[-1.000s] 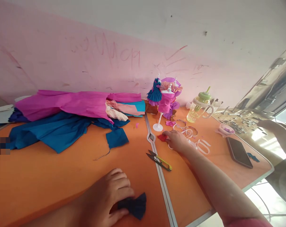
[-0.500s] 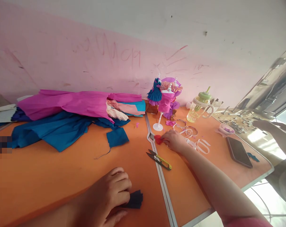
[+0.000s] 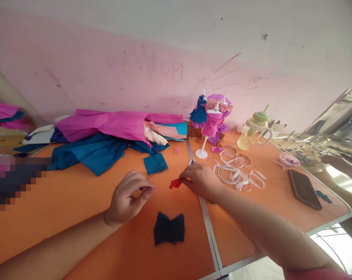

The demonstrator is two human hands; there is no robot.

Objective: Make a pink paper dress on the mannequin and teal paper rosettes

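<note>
My right hand [image 3: 199,179] pinches a small scrap of red crepe paper [image 3: 175,183] just above the orange table [image 3: 77,202]. My left hand [image 3: 128,196] hovers a little to the left of it, fingers curled with thumb and forefinger almost touching, and I see nothing in them. Below both hands a dark blue paper bow [image 3: 169,229] lies flat on the table, untouched. My right forearm covers the spot where the snips lay.
Sheets of blue crepe paper [image 3: 91,152] and pink crepe paper [image 3: 117,125] are piled at the back left. Small mannequin stands in paper dresses [image 3: 208,121], white ribbon loops [image 3: 237,175], a green-lidded cup [image 3: 255,129] and a phone [image 3: 304,189] lie to the right.
My left hand let go of the dark blue bow and rose off the table. My right hand carried the red scrap leftward toward the middle. The view shifted a little.
</note>
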